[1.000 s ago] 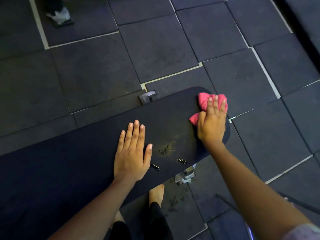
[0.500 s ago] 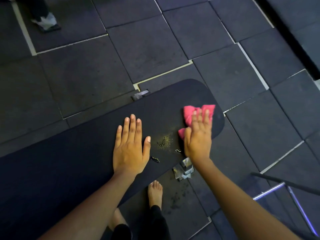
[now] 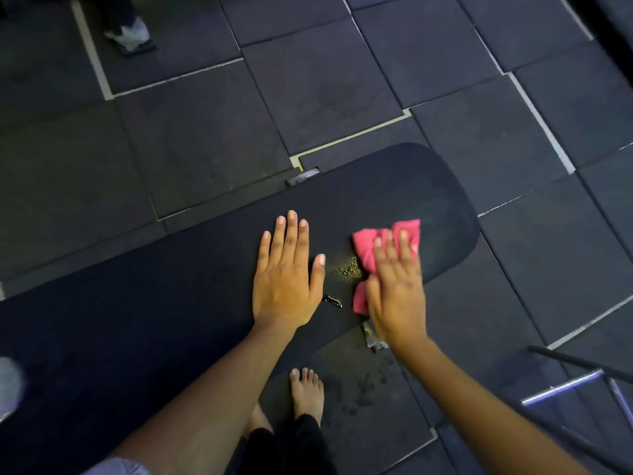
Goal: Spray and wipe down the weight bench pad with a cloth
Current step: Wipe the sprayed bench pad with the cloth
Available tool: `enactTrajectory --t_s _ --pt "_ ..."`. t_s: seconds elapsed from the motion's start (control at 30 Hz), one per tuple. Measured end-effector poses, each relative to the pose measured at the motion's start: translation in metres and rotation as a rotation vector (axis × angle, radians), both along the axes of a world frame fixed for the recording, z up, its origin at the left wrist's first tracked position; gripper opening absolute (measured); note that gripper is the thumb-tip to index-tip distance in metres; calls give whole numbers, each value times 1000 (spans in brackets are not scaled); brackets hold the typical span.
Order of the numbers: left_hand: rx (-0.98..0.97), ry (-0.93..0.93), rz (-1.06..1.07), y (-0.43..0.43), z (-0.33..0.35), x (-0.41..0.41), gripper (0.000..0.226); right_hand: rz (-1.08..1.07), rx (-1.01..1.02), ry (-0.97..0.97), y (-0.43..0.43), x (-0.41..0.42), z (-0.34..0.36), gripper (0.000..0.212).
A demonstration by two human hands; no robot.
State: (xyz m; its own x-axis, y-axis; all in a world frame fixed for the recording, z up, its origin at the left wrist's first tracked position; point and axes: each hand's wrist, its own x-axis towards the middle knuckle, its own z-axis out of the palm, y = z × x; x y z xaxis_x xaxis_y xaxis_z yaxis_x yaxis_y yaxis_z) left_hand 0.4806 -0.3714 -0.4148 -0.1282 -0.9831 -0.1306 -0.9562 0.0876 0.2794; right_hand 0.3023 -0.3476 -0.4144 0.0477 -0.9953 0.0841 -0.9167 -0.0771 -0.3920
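Observation:
The black bench pad [image 3: 171, 303] runs from the lower left to a rounded end at the right. My left hand [image 3: 286, 272] lies flat on it, fingers straight and spread. My right hand [image 3: 394, 286] presses a pink cloth [image 3: 368, 248] onto the pad with straight fingers, near the rounded end. Between the two hands sits a patch of spray droplets [image 3: 349, 270], and a smaller wet streak [image 3: 334, 301] lies near the pad's front edge. No spray bottle is in view.
Dark rubber floor tiles [image 3: 308, 80] surround the bench. My bare foot [image 3: 306, 394] stands under the pad's front edge, beside wet spots on the floor. A metal frame [image 3: 565, 385] crosses the lower right corner. Another person's shoe [image 3: 130, 34] is at the top left.
My right hand has slid the pink cloth from the pad's rounded end toward me and to the left, up to the droplets. My left hand has stayed flat in place.

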Motion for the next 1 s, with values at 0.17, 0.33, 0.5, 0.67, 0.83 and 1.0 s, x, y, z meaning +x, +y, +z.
enactTrajectory --t_s 0.17,0.33,0.5,0.67,0.83,1.0 --pt "30 58 -39 -2 2 9 63 -86 8 124 -12 -39 -1 59" --pt "56 -10 -80 34 7 46 62 -146 -11 -21 2 22 0 56" --pt "81 -92 -35 104 14 111 64 185 -19 112 21 29 -3 57" --pt "76 -81 -45 129 12 133 64 -178 -1 30 18 70 4 57" --pt "70 -55 -28 129 13 135 63 216 3 72 34 99 2 57" --pt "59 -38 10 130 9 136 61 -117 -3 68 27 89 3 56"
